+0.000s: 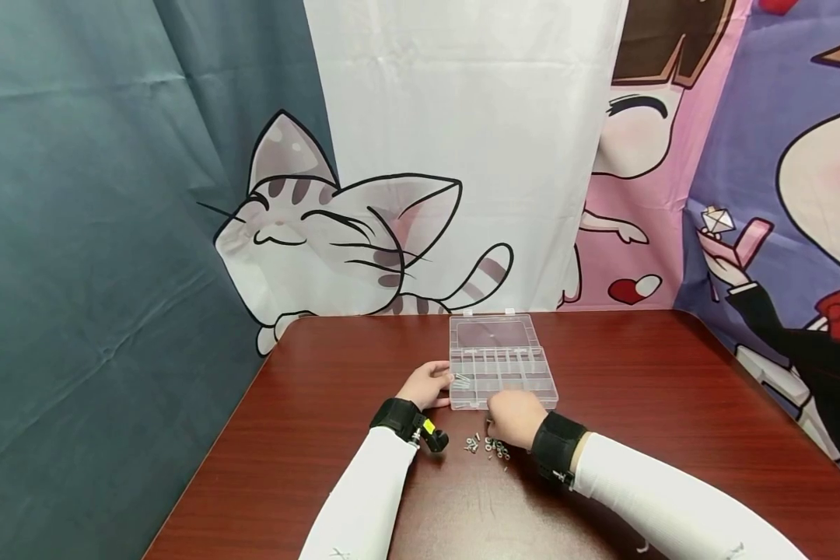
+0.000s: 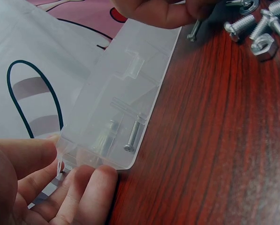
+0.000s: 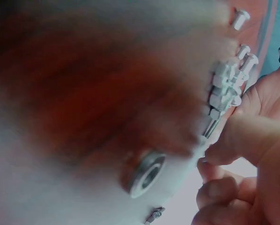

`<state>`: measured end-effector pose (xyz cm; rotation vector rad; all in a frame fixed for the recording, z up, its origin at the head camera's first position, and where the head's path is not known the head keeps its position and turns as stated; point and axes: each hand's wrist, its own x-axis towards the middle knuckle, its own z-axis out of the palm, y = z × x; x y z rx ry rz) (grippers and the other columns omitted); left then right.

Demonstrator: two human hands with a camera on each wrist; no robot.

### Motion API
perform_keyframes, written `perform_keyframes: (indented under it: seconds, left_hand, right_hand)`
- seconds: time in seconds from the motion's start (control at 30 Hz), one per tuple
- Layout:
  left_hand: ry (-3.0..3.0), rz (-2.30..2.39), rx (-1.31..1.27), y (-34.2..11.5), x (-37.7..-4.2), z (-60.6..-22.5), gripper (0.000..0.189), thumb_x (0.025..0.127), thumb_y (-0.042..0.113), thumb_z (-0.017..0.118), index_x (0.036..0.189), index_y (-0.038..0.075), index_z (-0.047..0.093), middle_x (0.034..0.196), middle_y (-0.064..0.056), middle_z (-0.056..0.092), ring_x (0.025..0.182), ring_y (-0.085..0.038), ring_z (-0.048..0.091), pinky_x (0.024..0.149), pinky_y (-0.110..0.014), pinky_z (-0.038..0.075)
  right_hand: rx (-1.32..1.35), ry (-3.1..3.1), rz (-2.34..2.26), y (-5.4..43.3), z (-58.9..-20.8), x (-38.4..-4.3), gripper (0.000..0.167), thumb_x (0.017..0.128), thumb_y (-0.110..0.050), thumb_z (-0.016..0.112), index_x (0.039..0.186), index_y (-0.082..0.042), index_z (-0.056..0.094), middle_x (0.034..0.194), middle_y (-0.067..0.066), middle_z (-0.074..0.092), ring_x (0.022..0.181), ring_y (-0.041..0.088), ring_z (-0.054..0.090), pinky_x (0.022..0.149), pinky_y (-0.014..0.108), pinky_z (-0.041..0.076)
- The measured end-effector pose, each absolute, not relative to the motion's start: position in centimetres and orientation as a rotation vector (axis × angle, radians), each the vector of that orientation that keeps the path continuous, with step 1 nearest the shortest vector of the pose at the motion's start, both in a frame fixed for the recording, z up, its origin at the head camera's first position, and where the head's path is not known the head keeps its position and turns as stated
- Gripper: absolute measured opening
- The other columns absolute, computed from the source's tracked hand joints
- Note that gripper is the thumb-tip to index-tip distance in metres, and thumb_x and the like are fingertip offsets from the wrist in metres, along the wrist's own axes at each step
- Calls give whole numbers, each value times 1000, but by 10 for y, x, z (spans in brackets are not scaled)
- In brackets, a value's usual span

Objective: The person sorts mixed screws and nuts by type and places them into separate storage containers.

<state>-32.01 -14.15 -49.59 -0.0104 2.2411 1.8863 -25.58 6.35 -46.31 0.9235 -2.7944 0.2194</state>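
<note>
A clear plastic compartment box (image 1: 502,384) lies on the table with its lid (image 1: 493,334) folded back. My left hand (image 1: 425,385) holds the box's left side, thumb and fingers at its corner in the left wrist view. Long screws (image 2: 132,136) lie in a compartment near that hand. Just in front of the box, my right hand (image 1: 516,418) pinches a small screw (image 2: 193,32), whose end shows below the fingers. Beside it are loose screws and nuts (image 1: 496,446), with a hex nut (image 2: 264,47) among them. The right wrist view is partly blurred.
A second small cluster of hardware (image 1: 472,444) sits left of the first. The reddish-brown table (image 1: 308,482) extends around the box. Behind its far edge hangs a printed cloth (image 1: 462,101) with cartoon figures.
</note>
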Motion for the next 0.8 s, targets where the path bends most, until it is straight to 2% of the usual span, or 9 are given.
perform_keyframes:
  seconds: [0.27, 0.43, 0.63, 0.8]
  left_hand:
    - [2253, 1876, -16, -143, -317, -492, 44, 102, 11, 56, 144, 2, 47, 133, -17, 57, 103, -24, 64, 74, -36, 59]
    - [2242, 1885, -16, -144, -316, -490, 44, 102, 10, 55, 144, 1, 47, 133, -17, 57, 104, -24, 63, 74, -36, 59]
    - [2225, 1897, -15, -143, -317, -492, 43, 102, 8, 55, 143, 1, 47, 133, -18, 57, 102, -23, 63, 74, -36, 59]
    - [2255, 1877, -20, -141, -318, -496, 43, 102, 9, 55, 143, 1, 47, 133, -18, 57, 100, -22, 63, 72, -35, 59]
  right_hand:
    - [893, -2835, 446, 61, -454, -261, 29, 72, -14, 70, 58, -19, 45, 53, -12, 34, 49, 8, 32, 45, 26, 27]
    - [867, -2801, 528, 59, -444, -271, 36, 74, -15, 68, 55, -21, 37, 53, -13, 23, 49, 7, 23, 47, 26, 17]
    - [905, -2809, 568, 55, -436, -287, 38, 73, -10, 65, 56, -20, 33, 55, -11, 19, 51, 8, 18, 50, 26, 15]
    - [943, -2854, 542, 47, -438, -303, 34, 75, -12, 66, 55, -20, 39, 52, -12, 23, 48, 7, 22, 47, 25, 17]
